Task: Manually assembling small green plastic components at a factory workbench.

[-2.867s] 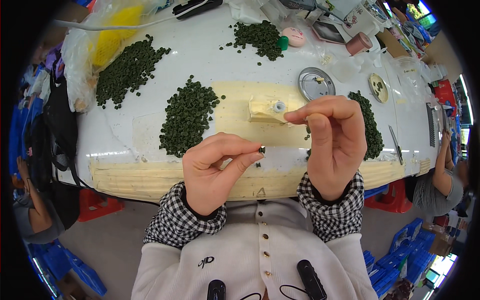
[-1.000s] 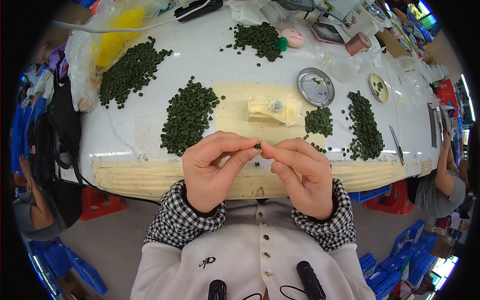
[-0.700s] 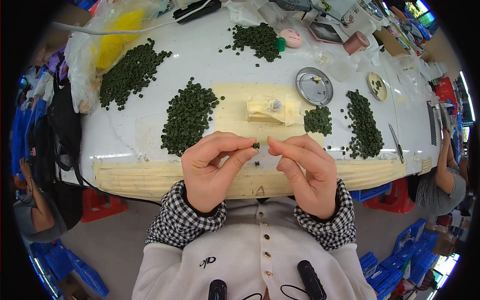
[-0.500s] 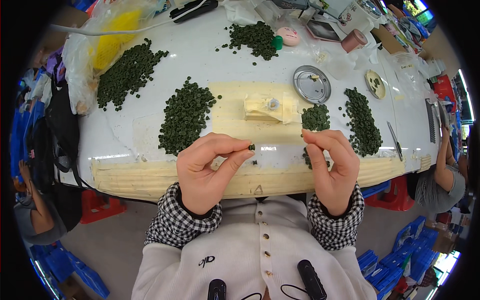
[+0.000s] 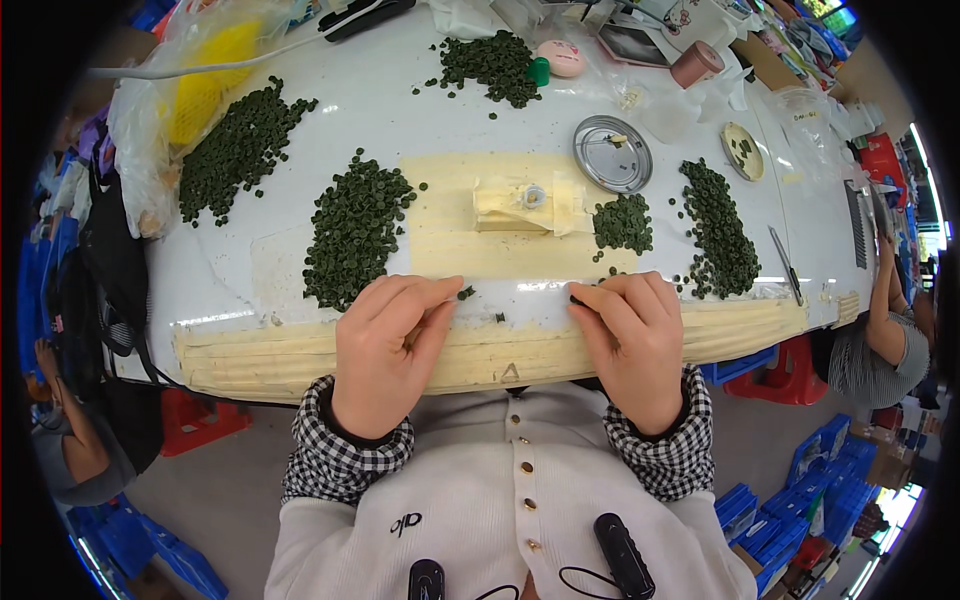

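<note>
My left hand [image 5: 388,350] is closed in a pinch, with a small dark green cap-like piece [image 5: 466,293] at its fingertips. Across from it, my right hand [image 5: 637,345] also pinches thumb to forefinger, and a small dark piece [image 5: 576,300] shows at the tips. Both hands are over the near edge of the white table [image 5: 330,125]. One loose dark piece [image 5: 500,317] lies between them. Beyond, a tape-wrapped block [image 5: 500,208] with a clear round part [image 5: 534,196] on top sits on a cream-taped patch [image 5: 440,245].
Heaps of dark green pieces lie left [image 5: 355,235], far left [image 5: 245,150], at the back [image 5: 490,70], beside the block [image 5: 622,223] and right [image 5: 715,230]. A round metal lid [image 5: 613,180], a small cream dish [image 5: 758,160] and a slim knife-like tool [image 5: 785,265] lie rightward.
My right hand has come down and to the left, closer to the table's near edge. The left hand has shifted slightly left, still pinching its piece. The whole view has shifted a little.
</note>
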`<state>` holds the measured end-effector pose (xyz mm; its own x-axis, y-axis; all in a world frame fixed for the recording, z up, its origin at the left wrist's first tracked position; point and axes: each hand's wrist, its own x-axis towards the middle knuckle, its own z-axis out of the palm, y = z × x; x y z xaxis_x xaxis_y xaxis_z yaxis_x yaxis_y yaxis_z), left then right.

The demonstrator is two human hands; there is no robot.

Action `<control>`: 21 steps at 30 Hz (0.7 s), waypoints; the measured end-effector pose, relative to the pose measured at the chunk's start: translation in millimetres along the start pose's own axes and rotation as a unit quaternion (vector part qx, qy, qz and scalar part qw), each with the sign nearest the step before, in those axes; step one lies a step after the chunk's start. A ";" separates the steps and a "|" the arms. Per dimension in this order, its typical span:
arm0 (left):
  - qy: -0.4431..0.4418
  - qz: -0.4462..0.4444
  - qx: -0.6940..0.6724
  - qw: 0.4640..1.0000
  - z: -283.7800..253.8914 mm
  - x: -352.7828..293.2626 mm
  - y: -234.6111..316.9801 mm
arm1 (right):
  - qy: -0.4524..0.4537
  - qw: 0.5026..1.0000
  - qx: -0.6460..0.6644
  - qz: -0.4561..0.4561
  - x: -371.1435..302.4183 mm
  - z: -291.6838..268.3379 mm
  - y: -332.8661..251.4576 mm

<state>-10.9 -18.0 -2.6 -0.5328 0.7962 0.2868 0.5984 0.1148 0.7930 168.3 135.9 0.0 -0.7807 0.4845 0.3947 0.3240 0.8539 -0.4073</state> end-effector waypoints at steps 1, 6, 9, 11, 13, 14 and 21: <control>0.005 -0.003 -0.006 1.000 -1.0 -0.2 0.6 | -0.002 1.000 0.004 -0.005 1.0 0.9 -1.6; 0.060 -0.017 0.034 0.997 -16.3 -1.0 0.0 | 0.005 1.000 0.011 -0.004 3.5 -2.1 -6.2; 0.105 -0.039 0.077 0.991 -28.2 -2.2 -5.5 | 0.008 1.000 -0.002 -0.028 3.3 2.7 -5.0; 0.133 -0.050 0.096 0.985 -36.1 -2.3 -6.3 | 0.014 0.999 -0.013 -0.046 4.4 4.1 -5.0; 0.121 -0.037 0.122 0.984 -41.6 -2.9 -6.9 | 0.018 0.998 -0.020 -0.054 7.4 4.2 -6.2; 0.115 -0.030 0.135 0.984 -42.9 -3.3 -7.2 | 0.019 0.998 -0.025 -0.058 8.4 4.3 -6.6; 0.046 0.030 0.215 0.975 -33.0 -1.5 -8.6 | 0.033 0.991 0.128 -0.017 6.7 0.7 -14.1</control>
<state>-35.0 -39.8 7.9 -0.5290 0.7543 0.3888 0.8148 0.3235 0.4811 158.2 127.0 7.7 -0.7496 0.4750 0.4610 0.1454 0.7976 -0.5854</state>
